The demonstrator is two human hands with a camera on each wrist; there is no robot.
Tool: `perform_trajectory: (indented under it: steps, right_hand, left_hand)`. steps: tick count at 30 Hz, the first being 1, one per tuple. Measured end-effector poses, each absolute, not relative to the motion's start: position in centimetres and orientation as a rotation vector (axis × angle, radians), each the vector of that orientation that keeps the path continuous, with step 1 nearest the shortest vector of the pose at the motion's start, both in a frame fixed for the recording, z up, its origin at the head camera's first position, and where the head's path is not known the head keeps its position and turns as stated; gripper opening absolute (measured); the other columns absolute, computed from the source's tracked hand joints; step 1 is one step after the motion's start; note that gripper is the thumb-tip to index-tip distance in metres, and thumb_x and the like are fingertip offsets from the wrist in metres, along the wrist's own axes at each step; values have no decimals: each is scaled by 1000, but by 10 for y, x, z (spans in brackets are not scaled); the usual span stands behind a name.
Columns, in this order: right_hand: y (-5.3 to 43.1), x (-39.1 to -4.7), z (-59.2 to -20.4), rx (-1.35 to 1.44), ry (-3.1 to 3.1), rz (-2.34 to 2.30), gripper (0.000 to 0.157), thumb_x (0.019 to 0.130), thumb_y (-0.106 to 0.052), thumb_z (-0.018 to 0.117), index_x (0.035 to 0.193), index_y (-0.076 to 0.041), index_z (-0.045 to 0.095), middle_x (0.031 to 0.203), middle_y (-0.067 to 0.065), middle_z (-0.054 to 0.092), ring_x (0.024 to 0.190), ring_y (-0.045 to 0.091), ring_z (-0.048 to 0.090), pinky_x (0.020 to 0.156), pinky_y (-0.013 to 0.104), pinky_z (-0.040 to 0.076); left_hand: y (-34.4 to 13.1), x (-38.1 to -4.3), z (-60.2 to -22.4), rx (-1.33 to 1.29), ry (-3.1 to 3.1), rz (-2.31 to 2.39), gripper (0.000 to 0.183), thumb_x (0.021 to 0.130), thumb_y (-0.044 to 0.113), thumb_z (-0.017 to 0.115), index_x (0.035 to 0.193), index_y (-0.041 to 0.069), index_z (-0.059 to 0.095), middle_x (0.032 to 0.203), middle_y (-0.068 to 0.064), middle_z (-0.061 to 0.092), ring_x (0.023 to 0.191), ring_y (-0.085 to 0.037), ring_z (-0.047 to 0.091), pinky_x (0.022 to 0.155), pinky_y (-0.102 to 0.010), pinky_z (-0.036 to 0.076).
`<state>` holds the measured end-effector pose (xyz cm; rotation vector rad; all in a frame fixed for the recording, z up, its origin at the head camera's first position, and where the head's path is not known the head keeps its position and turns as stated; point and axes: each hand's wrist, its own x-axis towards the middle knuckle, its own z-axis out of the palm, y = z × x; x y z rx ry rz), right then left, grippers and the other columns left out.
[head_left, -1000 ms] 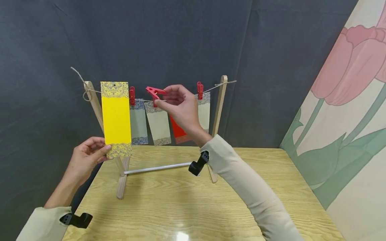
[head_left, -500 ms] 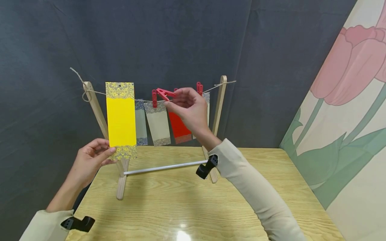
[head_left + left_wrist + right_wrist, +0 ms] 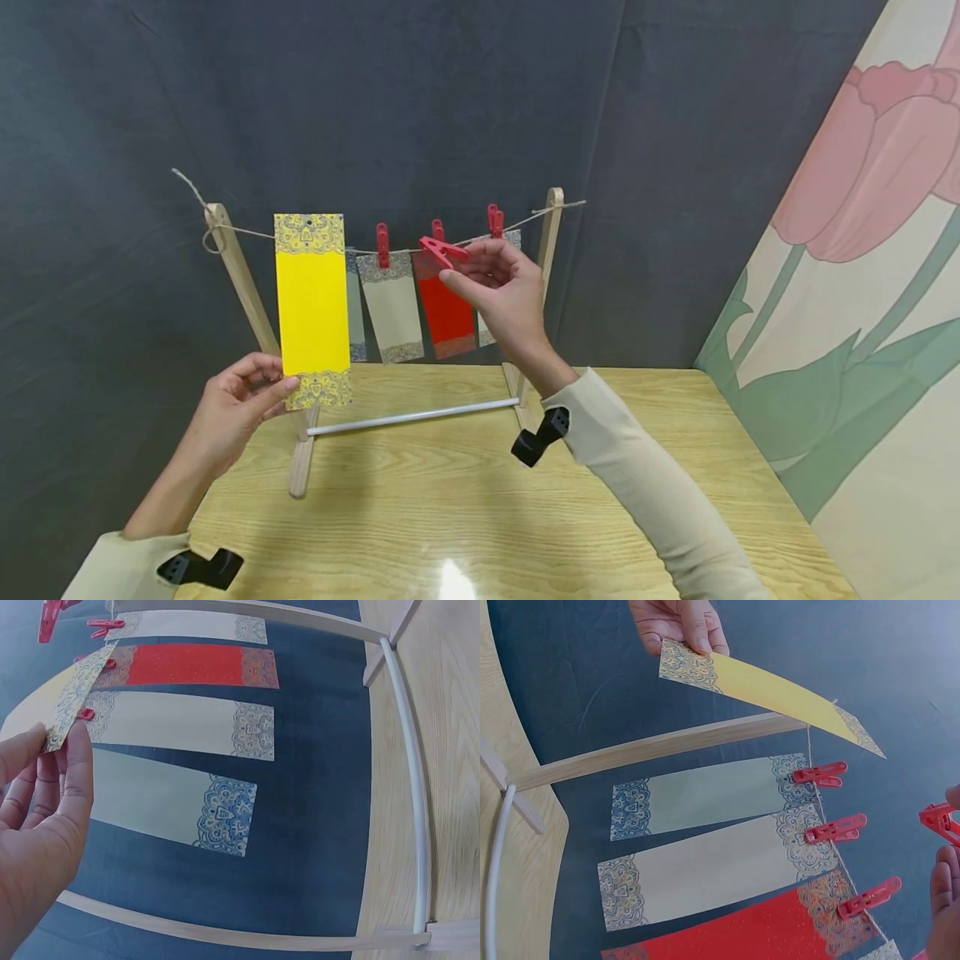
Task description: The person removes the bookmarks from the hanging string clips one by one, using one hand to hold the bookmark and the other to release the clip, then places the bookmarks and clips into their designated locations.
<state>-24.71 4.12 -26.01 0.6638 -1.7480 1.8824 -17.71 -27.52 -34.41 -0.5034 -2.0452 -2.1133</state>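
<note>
My left hand pinches the lower patterned end of a yellow card between thumb and fingers, holding it upright in front of the string. A small hole shows near the card's top edge. A red clothespin is pinched in my right hand, which overlaps the hanging cards in the head view. Behind the yellow card hangs a pale green card, clipped with its own clothespin. Then come a cream card, a red card and another pale card, all clipped to the string.
The string runs between a left wooden post and a right wooden post. A pale rod joins them low over the wood-grain table. Dark cloth hangs behind; a tulip-patterned panel stands right.
Both hands have moved right and slightly down, carrying the yellow card and the red clothespin. The yellow card now covers more of the pale green card; the red card shows more fully.
</note>
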Motion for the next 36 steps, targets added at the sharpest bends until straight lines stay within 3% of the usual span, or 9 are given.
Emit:
perform_trajectory:
  steps: [8,12,18,36]
  right_hand:
    - [59,-240,-269,619,-1740,1911,29,79,-2,80,103,0,64,98,23,65,85,26,64,82,33,54]
    - [66,-237,-273,602,-1718,1920,30,79,-1,80,104,1,64,97,19,66,85,26,64,82,33,55]
    - [79,-231,-281,558,-1687,1912,32,78,3,79,106,3,65,100,30,62,83,24,65,79,31,55]
    - [106,-219,-304,425,-1689,1915,33,77,15,72,108,11,62,99,25,64,82,19,65,77,27,55]
  left_hand:
    - [-269,-175,-345,-480,-2139,-2088,16,91,-4,64,101,7,62,89,-2,57,76,-11,65,68,-23,55]
    - [-265,-173,-346,-481,-2150,-2110,16,91,-4,64,102,7,62,90,-1,59,77,-11,65,69,-23,55]
    - [-260,-172,-349,-475,-2154,-2129,17,91,-6,63,102,7,62,92,-2,59,77,-13,65,69,-24,55]
    - [-248,-169,-362,-539,-2118,-2223,20,92,-8,60,102,10,62,90,1,60,76,-10,63,65,-23,54]
